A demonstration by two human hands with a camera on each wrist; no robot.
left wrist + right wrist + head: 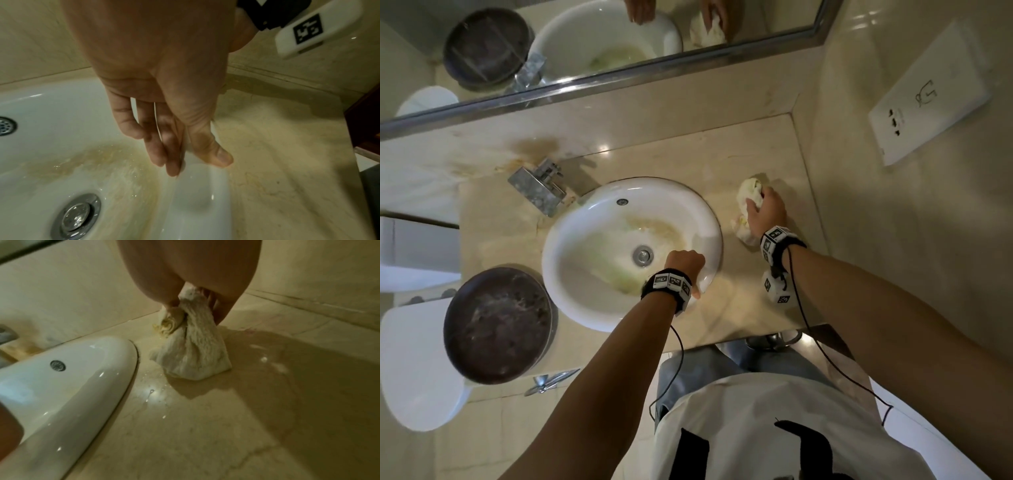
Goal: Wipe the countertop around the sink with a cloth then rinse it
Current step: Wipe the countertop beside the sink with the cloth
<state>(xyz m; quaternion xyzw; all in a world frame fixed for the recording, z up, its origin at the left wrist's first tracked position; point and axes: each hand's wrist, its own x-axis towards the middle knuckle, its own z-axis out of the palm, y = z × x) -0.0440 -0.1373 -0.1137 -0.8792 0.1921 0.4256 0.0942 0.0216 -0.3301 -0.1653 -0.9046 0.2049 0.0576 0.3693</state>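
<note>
Beige stone countertop (726,161), wet right of sink (592,205). Right hand (765,214) clutches bunched cloth (748,195) there, mid-wipe. Left hand (685,263) pinches sink rim, bracing. Stains near tap (537,186) look untouched; rinse not yet done.

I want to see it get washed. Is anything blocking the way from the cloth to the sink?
Nothing visible does. The right hand holds the cloth on the countertop beside the sink. The left hand grips the near rim.

Both arms reach forward; the left hand (686,263) pinches with thumb opposite straight fingers, the right hand (766,211), farther right, has fingers curled.
</note>
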